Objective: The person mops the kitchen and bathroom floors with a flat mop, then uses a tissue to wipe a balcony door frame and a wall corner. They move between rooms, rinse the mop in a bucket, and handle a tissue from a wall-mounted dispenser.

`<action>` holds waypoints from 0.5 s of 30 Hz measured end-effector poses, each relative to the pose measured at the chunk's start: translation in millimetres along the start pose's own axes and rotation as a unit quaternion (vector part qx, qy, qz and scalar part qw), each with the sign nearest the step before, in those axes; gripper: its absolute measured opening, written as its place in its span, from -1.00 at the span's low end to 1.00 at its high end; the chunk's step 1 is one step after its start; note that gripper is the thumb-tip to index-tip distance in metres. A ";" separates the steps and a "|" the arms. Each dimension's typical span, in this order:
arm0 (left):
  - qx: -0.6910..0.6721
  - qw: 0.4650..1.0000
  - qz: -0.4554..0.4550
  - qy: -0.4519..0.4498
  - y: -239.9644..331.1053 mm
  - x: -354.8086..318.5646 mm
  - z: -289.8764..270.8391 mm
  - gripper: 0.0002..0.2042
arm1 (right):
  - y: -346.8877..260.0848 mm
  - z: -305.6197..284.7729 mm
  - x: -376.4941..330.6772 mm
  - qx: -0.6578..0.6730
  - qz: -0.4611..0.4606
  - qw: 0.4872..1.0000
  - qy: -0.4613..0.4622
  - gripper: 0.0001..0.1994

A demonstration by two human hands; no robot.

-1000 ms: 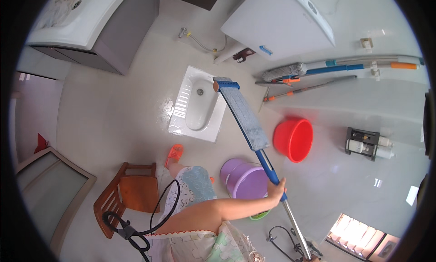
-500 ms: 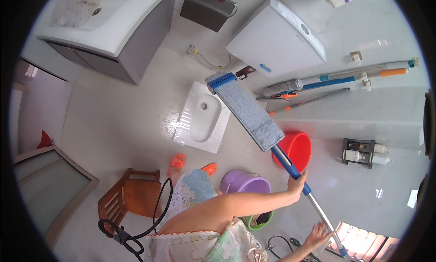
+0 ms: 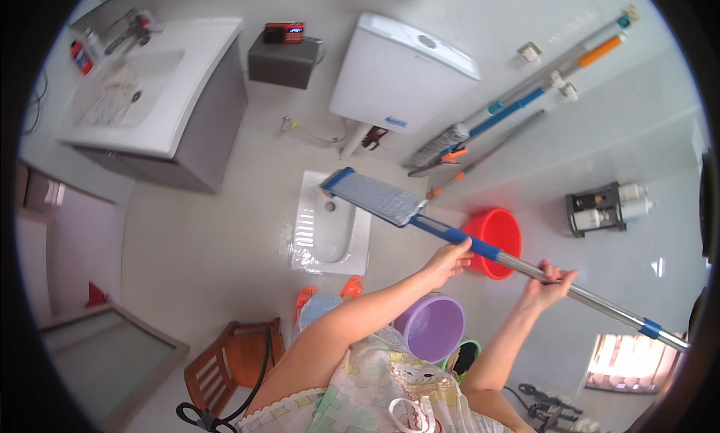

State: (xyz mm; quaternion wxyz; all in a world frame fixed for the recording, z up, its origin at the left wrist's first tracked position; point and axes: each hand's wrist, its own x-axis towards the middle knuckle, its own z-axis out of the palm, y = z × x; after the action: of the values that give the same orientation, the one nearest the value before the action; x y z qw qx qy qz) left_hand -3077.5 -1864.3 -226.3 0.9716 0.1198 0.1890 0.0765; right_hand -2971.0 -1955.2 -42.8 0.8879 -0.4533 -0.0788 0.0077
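Note:
A flat mop with a grey pad, blue frame and silver pole slants across the view, its pad raised over the white squat toilet. My left hand is closed at the blue lower part of the handle, thumb along its near side; some of its fingers are hidden. Farther up the silver pole, my right hand has its fingers curled round it. Just beyond the blue handle stands a red bucket. A purple bucket is below my left wrist.
A white cistern hangs on the wall, with several long-handled tools beside it. At left is a washbasin cabinet. A wooden chair stands near my left side, a green bucket near my right forearm. A bottle rack is at right.
The mop has swung to a flatter slant, its pole end rising at right. My right hand, earlier spread beside the pole, has closed round it. The view has shifted too.

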 end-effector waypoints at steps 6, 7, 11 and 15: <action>0.074 0.984 0.006 0.165 -12.7 -56.8 -155.7 -0.70 | -72.6 6.7 104.8 -0.057 0.009 0.998 -0.020 -0.57; 0.075 0.960 0.039 0.267 -10.1 -60.9 -184.6 -0.73 | -89.0 6.6 121.0 -0.064 0.017 0.998 -0.018 -0.58; -0.024 0.892 0.185 0.411 19.3 -62.7 -261.5 -0.67 | -153.4 5.5 156.8 -0.063 0.027 0.998 -0.001 -0.62; -0.046 0.874 0.234 0.423 61.4 -57.6 -265.8 -0.59 | -203.0 6.6 157.8 -0.038 0.011 0.999 0.033 -0.70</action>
State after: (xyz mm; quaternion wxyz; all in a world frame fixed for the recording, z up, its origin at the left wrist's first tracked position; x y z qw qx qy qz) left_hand -3239.1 -1762.4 -429.3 0.7567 0.0715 0.5449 0.3542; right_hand -2827.9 -2056.0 145.6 0.8720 -0.4875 -0.0445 -0.0011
